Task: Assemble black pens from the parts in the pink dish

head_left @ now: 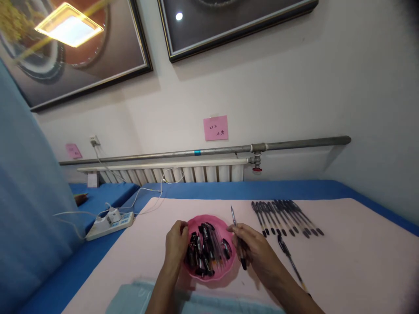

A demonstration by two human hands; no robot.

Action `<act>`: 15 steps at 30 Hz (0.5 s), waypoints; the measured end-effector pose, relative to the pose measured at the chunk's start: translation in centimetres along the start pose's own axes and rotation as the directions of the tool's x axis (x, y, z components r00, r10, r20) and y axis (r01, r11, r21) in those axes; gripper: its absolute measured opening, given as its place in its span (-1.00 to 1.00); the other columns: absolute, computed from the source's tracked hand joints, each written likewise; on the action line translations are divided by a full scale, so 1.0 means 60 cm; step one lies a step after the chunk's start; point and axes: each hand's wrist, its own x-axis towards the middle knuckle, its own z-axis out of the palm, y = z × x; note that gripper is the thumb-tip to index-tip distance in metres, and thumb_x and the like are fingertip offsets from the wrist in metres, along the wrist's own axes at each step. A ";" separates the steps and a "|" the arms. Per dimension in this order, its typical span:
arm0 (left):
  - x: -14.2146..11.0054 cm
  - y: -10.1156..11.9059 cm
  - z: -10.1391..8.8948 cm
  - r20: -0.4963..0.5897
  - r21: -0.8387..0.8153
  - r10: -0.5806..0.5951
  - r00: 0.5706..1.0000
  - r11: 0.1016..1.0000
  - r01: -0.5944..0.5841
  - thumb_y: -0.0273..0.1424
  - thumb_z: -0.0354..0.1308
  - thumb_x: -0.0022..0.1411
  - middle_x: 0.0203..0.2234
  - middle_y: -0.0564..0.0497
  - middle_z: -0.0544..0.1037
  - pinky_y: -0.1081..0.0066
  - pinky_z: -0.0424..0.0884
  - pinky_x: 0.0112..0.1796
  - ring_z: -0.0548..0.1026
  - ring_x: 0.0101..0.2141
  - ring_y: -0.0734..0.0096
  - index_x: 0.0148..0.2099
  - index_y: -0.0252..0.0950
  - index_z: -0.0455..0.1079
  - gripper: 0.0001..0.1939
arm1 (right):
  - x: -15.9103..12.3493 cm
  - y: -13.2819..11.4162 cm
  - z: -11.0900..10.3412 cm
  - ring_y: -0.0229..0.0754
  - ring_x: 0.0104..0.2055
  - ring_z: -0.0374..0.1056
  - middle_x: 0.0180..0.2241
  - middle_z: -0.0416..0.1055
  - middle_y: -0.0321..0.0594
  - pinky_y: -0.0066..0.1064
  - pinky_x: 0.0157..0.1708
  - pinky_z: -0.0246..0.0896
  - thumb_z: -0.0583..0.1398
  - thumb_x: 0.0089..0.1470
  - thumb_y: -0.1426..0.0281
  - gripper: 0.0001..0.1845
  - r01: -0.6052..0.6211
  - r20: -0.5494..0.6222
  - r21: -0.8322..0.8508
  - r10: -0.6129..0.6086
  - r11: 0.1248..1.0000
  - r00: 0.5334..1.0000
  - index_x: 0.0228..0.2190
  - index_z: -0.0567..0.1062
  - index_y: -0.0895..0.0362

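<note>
A pink scalloped bowl (225, 274) stands on the pale pink mat and holds many loose black pen caps (206, 244) and clear pen barrels. My left hand (176, 242) rests at the bowl's left rim with its fingers curled; what they hold, if anything, is hidden. On the bowl's right, my right hand (250, 244) grips an uncapped pen (233, 216), its tip pointing up and away and its dark end below the hand. One capped black pen (290, 259) lies alone right of my right hand. Behind it, several capped pens (284, 218) lie side by side in a slanted row.
The pink mat (360, 261) covers a blue table (262, 188). A folded light blue cloth (131, 298) lies at the near edge. A white power strip (111, 225) with plugs and cables sits at left. Behind are a radiator (199, 173), a pipe and a blue curtain (32, 196).
</note>
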 end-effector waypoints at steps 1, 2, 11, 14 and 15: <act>-0.001 -0.005 -0.001 0.008 0.019 0.006 1.000 1.000 -0.006 -0.45 -0.05 0.11 -0.42 -0.02 0.53 0.39 0.30 -0.30 0.46 -0.36 0.38 -0.33 -0.28 0.39 -0.82 | 0.004 0.006 -0.006 -0.41 -0.71 -0.01 -0.70 0.19 -0.45 -0.56 -0.73 -0.17 0.18 -0.12 0.10 -0.65 -0.009 -0.017 -0.009 0.009 1.000 1.000 -0.48 0.39 0.15; -0.001 -0.008 -0.002 0.018 0.036 0.018 1.000 0.999 -0.018 -0.47 -0.04 0.11 -0.41 -0.02 0.53 0.39 0.29 -0.28 0.45 -0.35 0.37 -0.34 -0.28 0.39 -0.83 | 0.008 0.010 -0.011 -0.41 -0.71 0.00 -0.70 0.19 -0.44 -0.56 -0.73 -0.17 0.17 -0.12 0.10 -0.65 -0.015 -0.035 -0.014 0.015 1.000 0.999 -0.47 0.40 0.16; -0.017 -0.006 -0.002 0.170 0.117 0.135 0.976 0.981 -0.156 -0.54 -0.04 0.07 -0.40 0.01 0.50 0.41 0.28 -0.27 0.42 -0.33 0.38 -0.34 -0.24 0.41 -0.79 | 0.027 0.015 -0.033 -0.41 -0.70 0.03 -0.71 0.20 -0.43 -0.57 -0.72 -0.08 0.15 -0.09 0.17 -0.71 -0.057 -0.091 -0.080 0.049 0.995 0.995 -0.46 0.43 0.16; -0.017 -0.002 0.003 0.201 0.131 0.168 0.965 0.972 -0.197 -0.51 -0.04 0.09 -0.38 -0.02 0.50 0.38 0.29 -0.27 0.42 -0.32 0.35 -0.31 -0.25 0.42 -0.78 | 0.032 0.017 -0.036 -0.42 -0.71 0.02 -0.73 0.17 -0.45 -0.59 -0.73 -0.08 0.15 -0.09 0.20 -0.75 -0.079 -0.109 -0.076 0.071 0.994 0.992 -0.47 0.41 0.15; -0.015 0.001 0.008 0.194 0.129 0.170 0.966 0.972 -0.197 -0.50 -0.04 0.09 -0.35 -0.03 0.50 0.37 0.29 -0.25 0.42 -0.30 0.33 -0.28 -0.25 0.42 -0.78 | 0.033 0.018 -0.036 -0.43 -0.72 0.02 -0.74 0.16 -0.46 -0.59 -0.74 -0.09 0.15 -0.09 0.20 -0.75 -0.092 -0.115 -0.074 0.083 0.993 0.990 -0.48 0.40 0.14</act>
